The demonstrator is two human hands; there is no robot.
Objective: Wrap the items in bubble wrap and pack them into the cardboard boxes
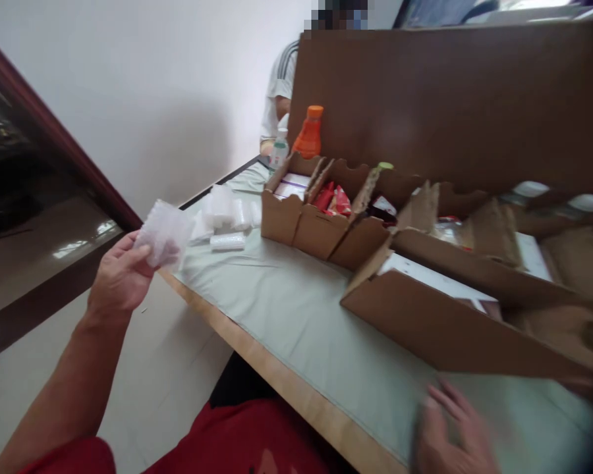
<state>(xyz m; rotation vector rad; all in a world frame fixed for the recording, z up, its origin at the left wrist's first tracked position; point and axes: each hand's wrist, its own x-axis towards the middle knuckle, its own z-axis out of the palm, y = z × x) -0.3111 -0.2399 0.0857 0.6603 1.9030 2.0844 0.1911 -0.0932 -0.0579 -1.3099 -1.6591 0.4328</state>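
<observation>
My left hand [123, 270] pinches a square of bubble wrap [164, 232] between thumb and fingers, held up past the table's left end. Several pieces of bubble wrap [227, 212], some rolled or folded, lie on the pale green cloth at the table's far left. Blurred by motion, my right hand [452, 431] is low over the front right of the table, below a cardboard box; whether it holds anything is not clear.
Cardboard bins [321, 230] holding red packets and white boxes line the table [271, 296]. A long carton [425, 316] stands at their front. An orange bottle [309, 135] and a clear bottle [279, 153] stand behind. Across the table is a person in a white sleeve [281, 76].
</observation>
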